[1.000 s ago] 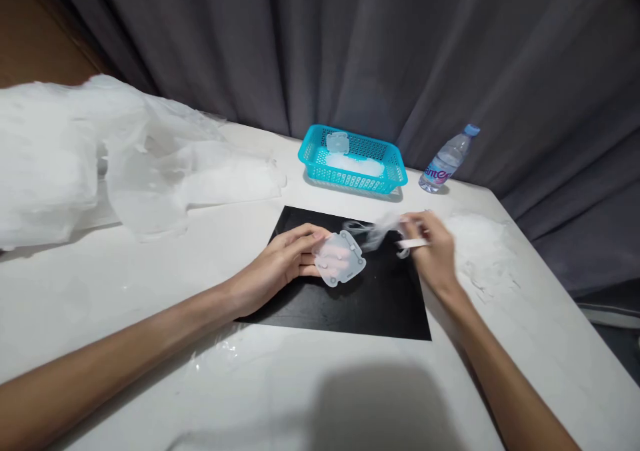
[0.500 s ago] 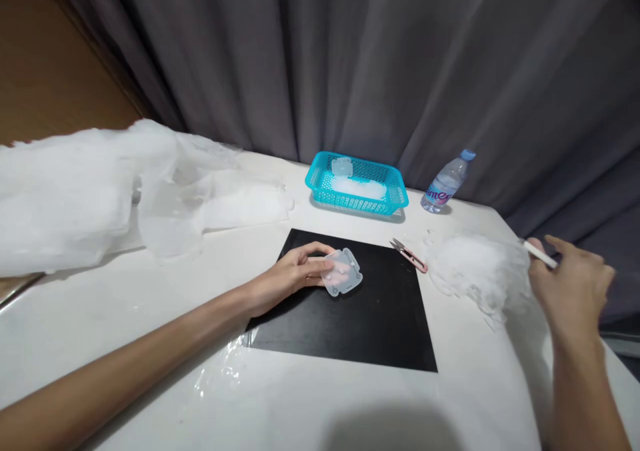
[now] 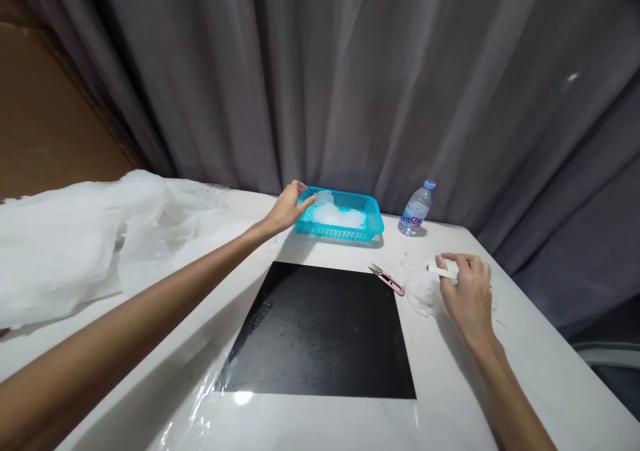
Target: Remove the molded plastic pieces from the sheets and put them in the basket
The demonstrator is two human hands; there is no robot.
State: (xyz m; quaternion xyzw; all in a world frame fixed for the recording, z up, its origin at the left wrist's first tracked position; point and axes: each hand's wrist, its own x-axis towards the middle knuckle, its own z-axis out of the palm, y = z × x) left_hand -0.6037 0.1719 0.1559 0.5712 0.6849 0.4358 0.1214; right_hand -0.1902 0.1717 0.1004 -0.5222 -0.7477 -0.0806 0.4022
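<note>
My left hand is at the left end of a blue perforated plastic basket, its thumb stretched over the inside and its fingers by the rim. It looks open. In the basket lie translucent plastic pieces, one of them close to my thumb. My right hand is closed around a slim white-handled tool with a small dark tip pointing left. That hand is above a pile of thin white scraps, which it partly hides. Pink-handled thread snips lie beside the scraps.
A black mat lies mid-table. Behind the snips stands a water bottle with a blue cap. White plastic sheeting is heaped on the left. A grey curtain hangs behind the white table.
My left hand has moved from the mat to the basket, and the translucent piece has left its fingers. My right hand has come left over the scraps with the tool. The view has shifted.
</note>
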